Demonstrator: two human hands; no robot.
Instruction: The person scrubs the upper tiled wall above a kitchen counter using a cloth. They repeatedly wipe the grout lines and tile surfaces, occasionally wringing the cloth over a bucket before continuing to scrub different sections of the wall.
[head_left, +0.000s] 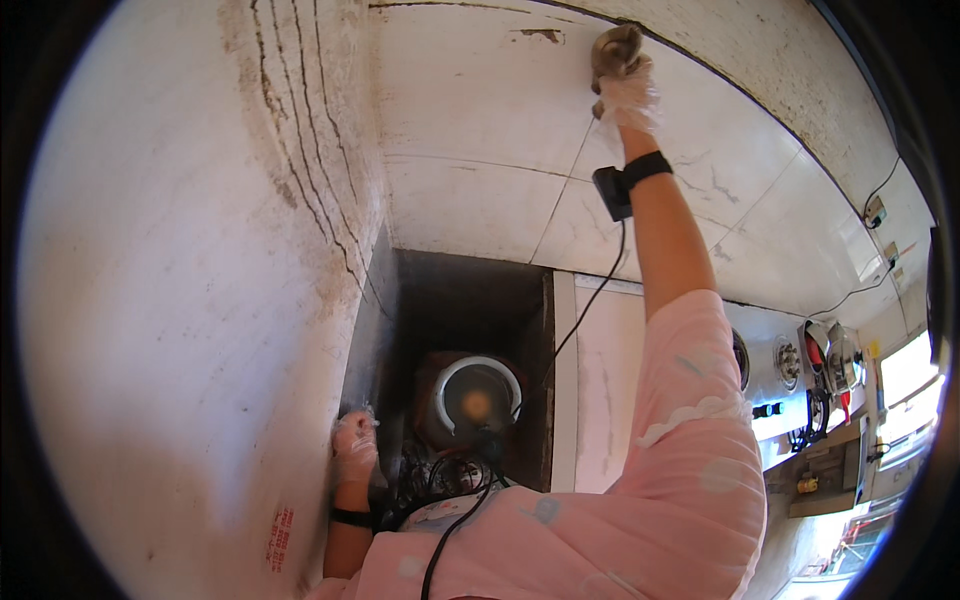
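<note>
My right hand (628, 94), in a thin clear plastic glove, reaches high up and presses a bunched brown-grey cloth (616, 51) against the white tiled wall (480, 82). A black strap holds a small black box (613, 193) at that wrist, with a cable hanging from it. Low on the left, my left hand (355, 448) is also gloved in clear plastic. It rests by the side wall (187, 315) at the rim of a dark recess, its fingers curled and partly hidden. Nothing clearly shows in it.
Inside the dark recess (469, 300) stands what looks like a gas cylinder with a pale ring collar (442, 394). Black cables (450, 555) cross before my body. At right are a gas hob (787, 362), a glass-lidded pan (844, 360) and wall sockets (875, 215). Dark drip streaks (300, 112) mark the side wall.
</note>
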